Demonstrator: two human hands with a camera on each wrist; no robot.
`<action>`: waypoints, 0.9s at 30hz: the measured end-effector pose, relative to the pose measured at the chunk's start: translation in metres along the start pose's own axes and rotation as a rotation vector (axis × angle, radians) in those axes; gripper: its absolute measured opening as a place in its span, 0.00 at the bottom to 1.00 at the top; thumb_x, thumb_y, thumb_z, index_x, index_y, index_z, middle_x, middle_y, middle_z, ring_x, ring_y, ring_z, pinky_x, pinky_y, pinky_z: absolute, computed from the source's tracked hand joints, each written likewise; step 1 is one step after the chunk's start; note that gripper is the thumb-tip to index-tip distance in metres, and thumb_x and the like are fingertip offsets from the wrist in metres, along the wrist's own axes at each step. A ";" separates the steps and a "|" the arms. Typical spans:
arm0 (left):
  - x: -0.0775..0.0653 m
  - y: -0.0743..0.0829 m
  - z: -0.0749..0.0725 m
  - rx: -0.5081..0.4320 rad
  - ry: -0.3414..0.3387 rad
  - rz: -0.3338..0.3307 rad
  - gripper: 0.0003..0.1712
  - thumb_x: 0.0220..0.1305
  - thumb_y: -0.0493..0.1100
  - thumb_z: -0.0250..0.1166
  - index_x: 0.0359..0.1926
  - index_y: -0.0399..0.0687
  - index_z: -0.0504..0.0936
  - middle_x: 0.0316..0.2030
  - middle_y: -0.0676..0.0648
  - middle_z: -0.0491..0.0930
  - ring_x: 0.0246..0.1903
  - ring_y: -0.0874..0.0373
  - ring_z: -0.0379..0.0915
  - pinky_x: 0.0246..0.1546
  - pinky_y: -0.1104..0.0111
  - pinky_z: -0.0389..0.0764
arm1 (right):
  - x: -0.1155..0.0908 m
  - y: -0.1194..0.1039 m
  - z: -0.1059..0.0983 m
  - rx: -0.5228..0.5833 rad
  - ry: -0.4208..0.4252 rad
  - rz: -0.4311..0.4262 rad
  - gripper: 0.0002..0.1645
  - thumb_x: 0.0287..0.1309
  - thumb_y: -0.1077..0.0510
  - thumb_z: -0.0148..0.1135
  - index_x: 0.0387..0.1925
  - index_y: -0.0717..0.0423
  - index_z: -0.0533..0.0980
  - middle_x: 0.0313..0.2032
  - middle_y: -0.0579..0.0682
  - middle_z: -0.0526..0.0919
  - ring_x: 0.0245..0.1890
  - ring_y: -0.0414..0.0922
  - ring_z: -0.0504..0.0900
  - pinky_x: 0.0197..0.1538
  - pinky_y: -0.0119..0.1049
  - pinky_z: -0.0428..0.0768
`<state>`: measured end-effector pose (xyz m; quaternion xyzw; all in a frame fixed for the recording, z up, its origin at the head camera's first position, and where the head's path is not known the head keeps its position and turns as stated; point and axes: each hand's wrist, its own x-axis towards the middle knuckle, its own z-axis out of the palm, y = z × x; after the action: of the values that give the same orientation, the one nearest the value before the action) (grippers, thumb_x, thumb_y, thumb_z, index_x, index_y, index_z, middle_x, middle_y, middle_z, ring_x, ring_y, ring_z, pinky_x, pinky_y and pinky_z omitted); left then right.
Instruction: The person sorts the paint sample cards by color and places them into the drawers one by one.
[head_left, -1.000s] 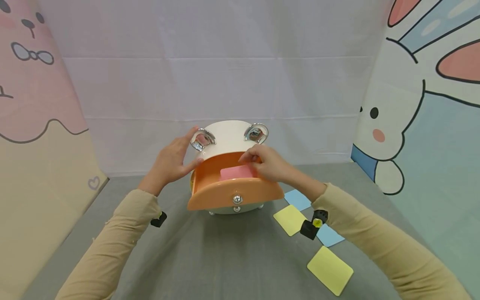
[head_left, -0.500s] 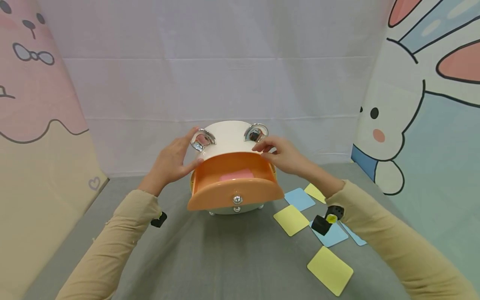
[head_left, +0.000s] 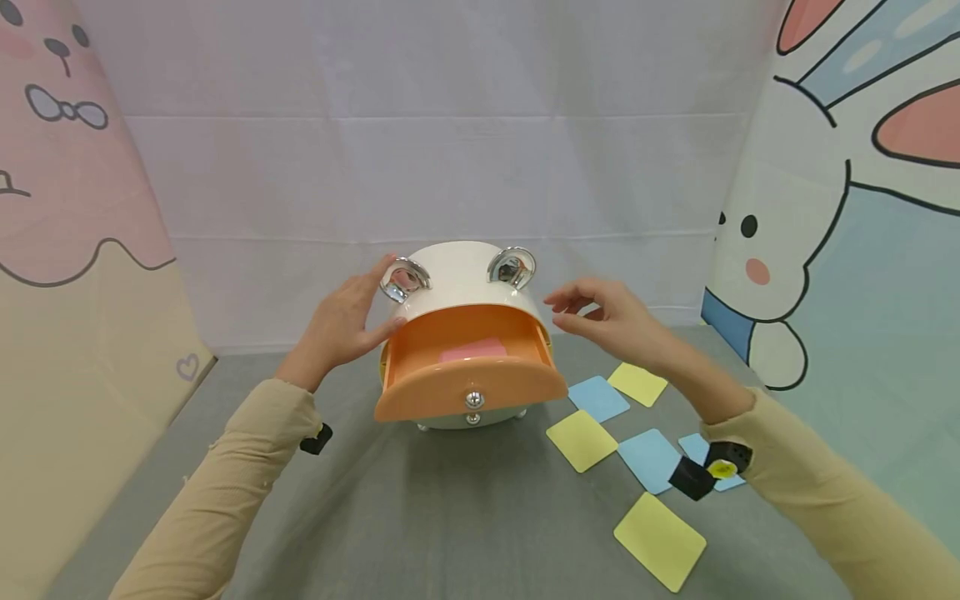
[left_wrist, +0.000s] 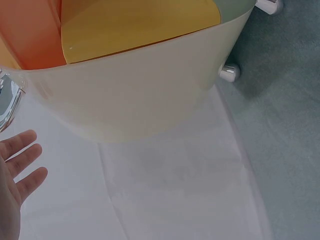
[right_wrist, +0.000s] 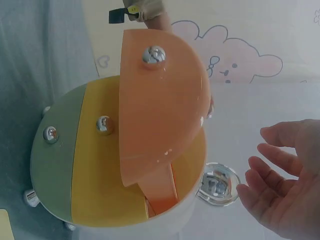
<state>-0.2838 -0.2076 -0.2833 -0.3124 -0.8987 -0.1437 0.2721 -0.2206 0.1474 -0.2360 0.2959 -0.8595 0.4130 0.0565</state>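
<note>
A white rounded drawer box (head_left: 457,265) with two shiny silver ears stands near the back of the table. Its top orange drawer (head_left: 471,388) is pulled out, and a pink card (head_left: 474,349) lies inside. My left hand (head_left: 345,321) rests against the box's left side, thumb at the drawer opening's upper corner and fingers by the left ear. In the air right of the box is my right hand (head_left: 611,321), its fingers loosely bent around nothing. The right wrist view shows a yellow drawer (right_wrist: 100,165) and a green drawer (right_wrist: 55,155) pushed in below the orange one.
Several yellow and blue cards lie on the grey table right of the box, among them a yellow card (head_left: 660,542) nearest the front and a blue card (head_left: 598,398) near the drawer. A white cloth backdrop (head_left: 450,167) hangs behind, with printed side panels.
My right hand has left the orange drawer, where the pink card now lies lower, and moved right into the air. More cards show from under the right arm. My left hand has stayed.
</note>
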 end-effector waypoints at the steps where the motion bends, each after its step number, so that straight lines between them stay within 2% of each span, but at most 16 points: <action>1: 0.000 0.000 0.000 0.003 -0.001 0.000 0.47 0.55 0.57 0.60 0.70 0.53 0.47 0.61 0.41 0.65 0.49 0.44 0.67 0.41 0.49 0.72 | -0.003 -0.003 0.001 -0.005 0.011 0.001 0.14 0.58 0.60 0.57 0.46 0.62 0.74 0.42 0.53 0.78 0.40 0.45 0.74 0.41 0.33 0.76; 8: 0.000 0.000 0.000 0.008 -0.006 -0.003 0.48 0.55 0.57 0.60 0.71 0.55 0.45 0.61 0.41 0.65 0.49 0.44 0.67 0.41 0.49 0.72 | -0.024 -0.016 0.025 -0.055 0.206 -0.007 0.16 0.49 0.56 0.67 0.40 0.59 0.76 0.32 0.49 0.78 0.33 0.43 0.74 0.34 0.31 0.77; 11: 0.000 0.000 0.000 0.005 -0.005 -0.003 0.47 0.55 0.57 0.60 0.71 0.54 0.46 0.61 0.41 0.65 0.49 0.44 0.66 0.42 0.49 0.72 | -0.032 -0.016 0.040 -0.073 0.293 -0.076 0.17 0.45 0.57 0.69 0.38 0.58 0.76 0.28 0.47 0.77 0.30 0.42 0.74 0.30 0.33 0.77; 17: 0.000 0.000 0.000 0.004 0.003 0.008 0.47 0.55 0.57 0.59 0.70 0.52 0.48 0.61 0.40 0.65 0.50 0.44 0.66 0.42 0.49 0.72 | -0.042 -0.009 0.077 -0.110 0.455 -0.256 0.17 0.38 0.58 0.72 0.32 0.60 0.76 0.26 0.47 0.79 0.27 0.40 0.75 0.26 0.34 0.76; 20: 0.001 -0.001 0.000 0.003 0.005 0.012 0.46 0.55 0.57 0.59 0.70 0.51 0.48 0.60 0.40 0.66 0.50 0.44 0.66 0.42 0.49 0.72 | -0.043 -0.002 0.095 -0.150 0.497 -0.314 0.18 0.38 0.58 0.71 0.32 0.60 0.75 0.27 0.48 0.79 0.25 0.40 0.75 0.25 0.32 0.75; 27: 0.001 -0.003 0.002 0.007 -0.005 0.004 0.47 0.56 0.57 0.59 0.70 0.52 0.47 0.61 0.41 0.64 0.51 0.43 0.66 0.43 0.49 0.72 | -0.039 0.007 0.131 -0.150 0.554 -0.356 0.15 0.40 0.56 0.70 0.30 0.58 0.75 0.26 0.47 0.78 0.23 0.40 0.75 0.23 0.26 0.72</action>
<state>-0.2868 -0.2085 -0.2845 -0.3137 -0.8992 -0.1392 0.2714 -0.1731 0.0717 -0.3402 0.3129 -0.7741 0.3971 0.3810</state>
